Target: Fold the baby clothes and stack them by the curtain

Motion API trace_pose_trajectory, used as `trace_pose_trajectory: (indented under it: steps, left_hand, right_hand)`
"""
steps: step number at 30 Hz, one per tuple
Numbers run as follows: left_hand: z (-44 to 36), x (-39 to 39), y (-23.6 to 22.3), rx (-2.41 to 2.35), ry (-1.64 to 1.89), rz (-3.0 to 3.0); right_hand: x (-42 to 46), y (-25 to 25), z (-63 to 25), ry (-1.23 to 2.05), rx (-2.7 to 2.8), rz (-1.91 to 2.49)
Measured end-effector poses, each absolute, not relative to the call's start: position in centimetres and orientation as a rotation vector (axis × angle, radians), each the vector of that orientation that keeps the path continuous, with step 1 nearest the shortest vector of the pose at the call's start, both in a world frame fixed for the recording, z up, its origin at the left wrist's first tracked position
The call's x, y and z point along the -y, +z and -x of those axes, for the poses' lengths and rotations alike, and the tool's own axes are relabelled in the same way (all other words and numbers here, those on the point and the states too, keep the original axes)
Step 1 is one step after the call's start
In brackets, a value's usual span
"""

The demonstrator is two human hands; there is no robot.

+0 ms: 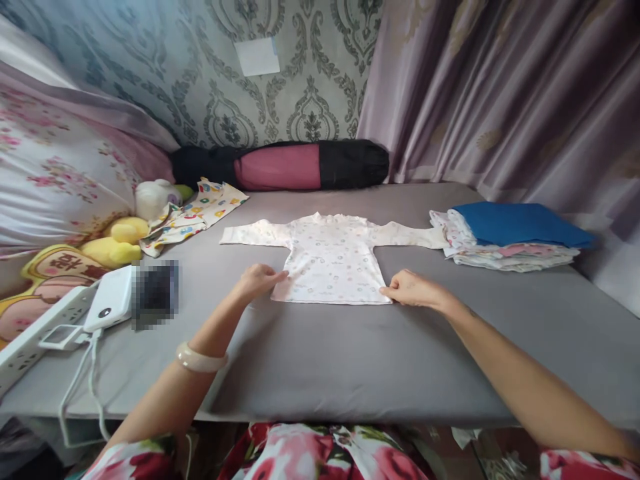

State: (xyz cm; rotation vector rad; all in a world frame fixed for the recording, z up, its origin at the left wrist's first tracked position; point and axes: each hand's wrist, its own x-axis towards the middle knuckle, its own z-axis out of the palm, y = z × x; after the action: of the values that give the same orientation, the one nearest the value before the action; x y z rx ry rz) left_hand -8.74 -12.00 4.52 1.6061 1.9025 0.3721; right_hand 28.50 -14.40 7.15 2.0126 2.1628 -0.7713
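A small white long-sleeved shirt (333,263) with a faint print lies spread flat on the grey sheet, its sleeves out to both sides and its hem toward me. My left hand (261,281) pinches the left side edge just above the hem. At the lower right corner, my right hand (413,290) has thumb and fingers closed on the cloth. The right sleeve's cuff reaches the folded clothes (517,257), a stack topped with a blue piece (525,225).
On the left lie a patterned cloth (200,213), a yellow plush toy (117,240), a white power bank (111,297) with cables, and a power strip (43,333). A long black and pink roll (280,167) rests against the wall. Curtains (440,87) hang at the right.
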Motion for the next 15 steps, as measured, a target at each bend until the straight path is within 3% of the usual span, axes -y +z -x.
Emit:
trace_pose_trajectory:
  steps: [4,11,15]
  left_hand:
    - [7.1,9.1,4.3,-1.973,0.485,-1.474]
    - [4.6,5.3,4.0,-2.22,0.572,-1.323]
    - [4.3,4.2,3.6,-2.32,0.546,-1.331]
  right_hand:
    - [13.4,8.2,-25.0,-0.319,-2.29,-2.068]
    - [8.4,4.7,-16.4,-0.274,-2.846,-1.649]
    - [5.7,2.4,-13.0,-0.318,-2.873,-1.759]
